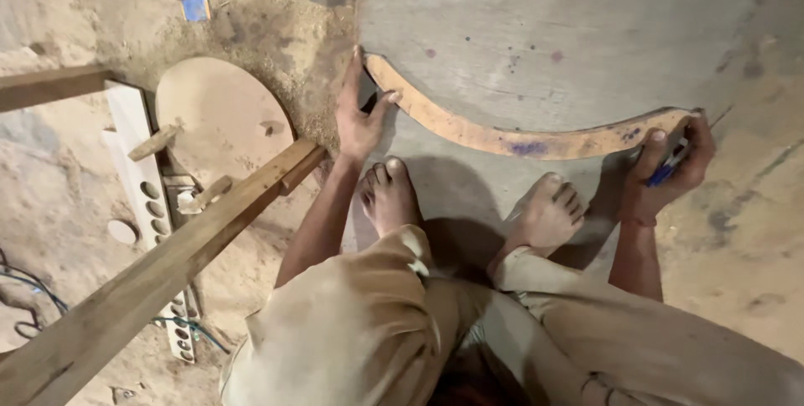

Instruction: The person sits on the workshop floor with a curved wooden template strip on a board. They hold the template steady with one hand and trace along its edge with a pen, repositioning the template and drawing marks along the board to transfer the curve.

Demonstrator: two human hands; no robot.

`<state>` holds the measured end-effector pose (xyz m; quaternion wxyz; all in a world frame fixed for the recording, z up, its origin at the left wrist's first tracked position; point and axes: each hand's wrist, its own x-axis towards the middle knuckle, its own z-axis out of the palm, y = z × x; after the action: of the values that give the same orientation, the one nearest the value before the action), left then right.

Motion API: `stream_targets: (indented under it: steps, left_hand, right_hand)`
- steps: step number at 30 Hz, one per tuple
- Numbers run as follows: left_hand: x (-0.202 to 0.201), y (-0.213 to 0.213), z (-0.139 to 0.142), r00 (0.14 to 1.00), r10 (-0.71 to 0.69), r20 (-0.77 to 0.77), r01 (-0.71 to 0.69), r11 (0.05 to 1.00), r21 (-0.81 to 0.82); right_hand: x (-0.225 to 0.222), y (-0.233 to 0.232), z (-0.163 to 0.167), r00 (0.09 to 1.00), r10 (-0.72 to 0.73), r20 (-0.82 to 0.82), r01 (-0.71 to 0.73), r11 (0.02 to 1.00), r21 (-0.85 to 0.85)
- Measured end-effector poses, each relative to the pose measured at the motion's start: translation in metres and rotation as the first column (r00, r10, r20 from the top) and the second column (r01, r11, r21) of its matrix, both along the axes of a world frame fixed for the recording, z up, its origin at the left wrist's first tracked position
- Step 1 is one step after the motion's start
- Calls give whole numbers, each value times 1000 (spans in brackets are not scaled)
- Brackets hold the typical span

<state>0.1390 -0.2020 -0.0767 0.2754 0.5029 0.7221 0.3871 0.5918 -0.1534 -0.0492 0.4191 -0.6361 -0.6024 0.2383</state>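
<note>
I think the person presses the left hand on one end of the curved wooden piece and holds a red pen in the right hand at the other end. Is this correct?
Not quite: the pen is blue, not red, as the head view shows. The rest holds: the left hand presses on one end of the curved wooden piece, and the right hand holds the pen at the other end.
</note>
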Motion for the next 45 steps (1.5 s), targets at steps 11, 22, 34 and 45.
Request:
stream_targets:
  steps: [11, 22, 34, 45]
  left_hand:
    - [1, 0, -7, 1000, 17, -11, -19, 992, -122]
    - [6, 0, -6, 998, -30, 47, 32, 999, -41]
    - [8, -2, -11, 996, 12, 85, -10, 1000, -29]
    - [6, -1, -13, 999, -6, 37, 7, 1000, -19]
  right_hand:
    - [5, -4, -4, 1000, 29, 10, -30, 999, 16]
    - [13, 0, -2, 995, -40, 86, 42, 999, -22]
    - [12, 4, 4, 997, -42, 68, 45, 998, -52]
    - [12, 2, 2, 997, -34, 70, 37, 998, -42]
